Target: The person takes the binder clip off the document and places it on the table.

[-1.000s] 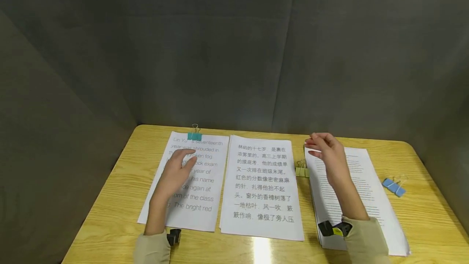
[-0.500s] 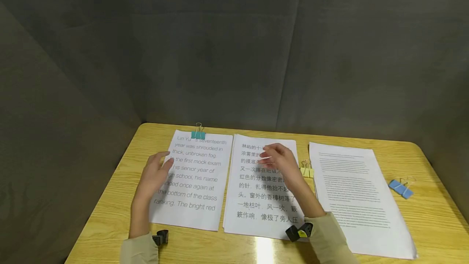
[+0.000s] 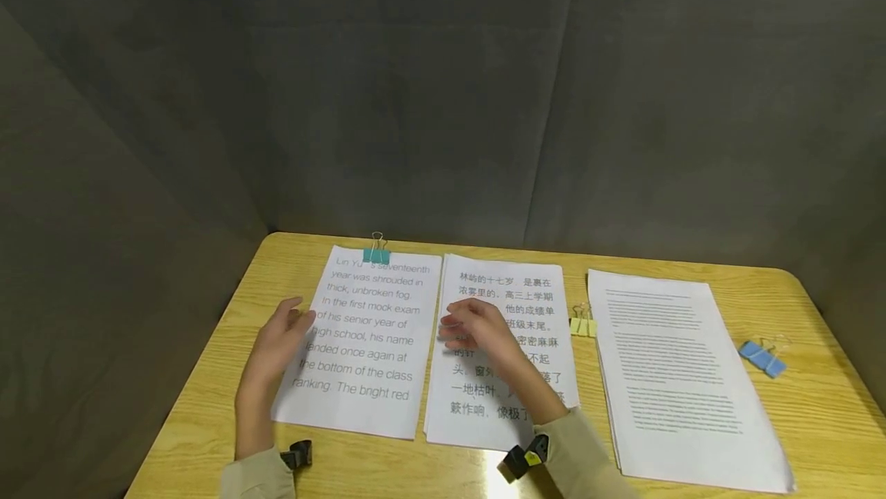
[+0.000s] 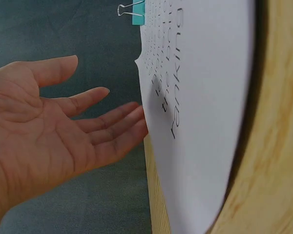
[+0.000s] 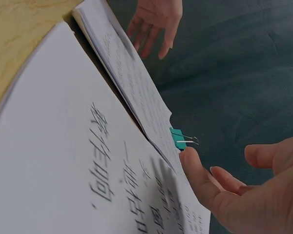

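Note:
My left hand (image 3: 277,341) hovers at the left edge of a paper stack with large English print (image 3: 367,337), its fingers loosely spread and holding nothing. A teal binder clip (image 3: 376,255) grips that stack's top edge, wire handles up. Over the left part of the middle stack, printed in Chinese (image 3: 533,295), is my right hand (image 3: 481,327), fingers loosely bent around nothing. Whether the left fingertips (image 4: 136,119) touch the paper edge, I cannot tell. In the right wrist view, the right hand (image 5: 244,190) appears close in front of the teal clip (image 5: 177,138).
A third stack with small print (image 3: 681,376) lies at the right. Between it and the middle stack rests a yellow binder clip (image 3: 584,327). A blue binder clip (image 3: 763,359) lies farther right on the wooden table (image 3: 824,437). Dark cloth (image 3: 415,99) hangs behind.
My right hand has swept left from the small-print stack to the middle stack. My left hand has drawn back left, from over the English sheets to their edge. The view has shifted slightly.

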Action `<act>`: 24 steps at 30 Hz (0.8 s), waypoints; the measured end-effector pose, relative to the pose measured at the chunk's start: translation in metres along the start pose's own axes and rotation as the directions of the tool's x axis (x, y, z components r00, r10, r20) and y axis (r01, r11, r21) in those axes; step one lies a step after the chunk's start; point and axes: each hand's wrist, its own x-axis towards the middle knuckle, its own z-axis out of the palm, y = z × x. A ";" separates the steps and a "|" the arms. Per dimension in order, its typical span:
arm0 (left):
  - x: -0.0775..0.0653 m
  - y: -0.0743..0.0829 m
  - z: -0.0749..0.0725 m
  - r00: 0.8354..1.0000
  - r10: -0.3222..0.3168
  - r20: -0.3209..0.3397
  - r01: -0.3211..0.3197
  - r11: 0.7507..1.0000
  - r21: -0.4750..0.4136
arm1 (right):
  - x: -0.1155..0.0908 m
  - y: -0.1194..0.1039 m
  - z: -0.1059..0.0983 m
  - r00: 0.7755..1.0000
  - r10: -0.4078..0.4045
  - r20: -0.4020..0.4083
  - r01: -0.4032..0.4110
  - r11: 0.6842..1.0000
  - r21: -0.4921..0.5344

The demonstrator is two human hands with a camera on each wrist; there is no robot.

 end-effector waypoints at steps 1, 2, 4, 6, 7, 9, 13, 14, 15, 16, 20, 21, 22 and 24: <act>0.000 0.000 0.000 1.000 0.000 0.004 0.000 1.000 0.002 | 0.000 0.001 0.001 1.000 0.001 0.000 -0.001 1.000 0.008; 0.000 -0.001 0.000 1.000 0.002 0.008 -0.002 1.000 0.001 | 0.000 0.003 0.002 1.000 0.005 -0.003 -0.005 1.000 0.015; 0.000 -0.002 0.001 1.000 0.007 0.011 -0.007 1.000 -0.003 | 0.000 0.004 0.003 1.000 0.015 -0.011 -0.015 1.000 0.024; 0.001 -0.003 0.002 1.000 0.010 0.012 -0.009 1.000 -0.010 | 0.000 0.006 0.004 0.999 0.026 -0.019 -0.026 0.999 0.029; 0.002 -0.004 0.003 1.000 0.011 0.011 -0.011 1.000 -0.012 | 0.000 0.006 0.004 0.999 0.030 -0.020 -0.030 0.999 0.031; 0.003 -0.005 0.004 1.000 0.014 0.003 -0.014 1.000 -0.020 | 0.000 0.007 0.006 0.999 0.036 -0.021 -0.035 0.999 0.034; 0.005 -0.007 0.005 0.999 0.023 -0.037 -0.025 0.999 -0.045 | -0.001 0.008 0.009 0.999 0.044 0.002 -0.044 0.997 0.070; 0.006 -0.007 0.006 0.998 0.027 -0.051 -0.029 0.998 -0.050 | -0.001 0.008 0.010 0.999 0.046 0.007 -0.046 0.996 0.078; 0.006 -0.008 0.006 0.998 0.025 -0.065 -0.029 0.998 -0.055 | 0.000 0.008 0.011 0.999 0.048 0.012 -0.049 0.995 0.088; 0.006 -0.008 0.007 0.997 0.023 -0.077 -0.027 0.998 -0.058 | 0.000 0.009 0.011 0.998 0.052 0.016 -0.054 0.994 0.096; 0.009 -0.009 0.009 0.993 0.012 -0.118 -0.018 0.999 -0.049 | 0.003 0.012 0.012 0.998 0.057 0.014 -0.058 0.990 0.132; 0.009 -0.009 0.009 0.992 0.013 -0.128 -0.019 0.999 -0.045 | 0.003 0.012 0.012 0.998 0.056 0.012 -0.057 0.988 0.142; 0.010 -0.009 0.010 0.990 0.014 -0.137 -0.019 0.999 -0.040 | 0.004 0.013 0.012 0.998 0.055 0.010 -0.056 0.987 0.152; 0.012 -0.008 0.011 0.987 0.019 -0.158 -0.024 0.999 -0.031 | 0.005 0.014 0.012 0.999 0.051 0.011 -0.052 0.985 0.166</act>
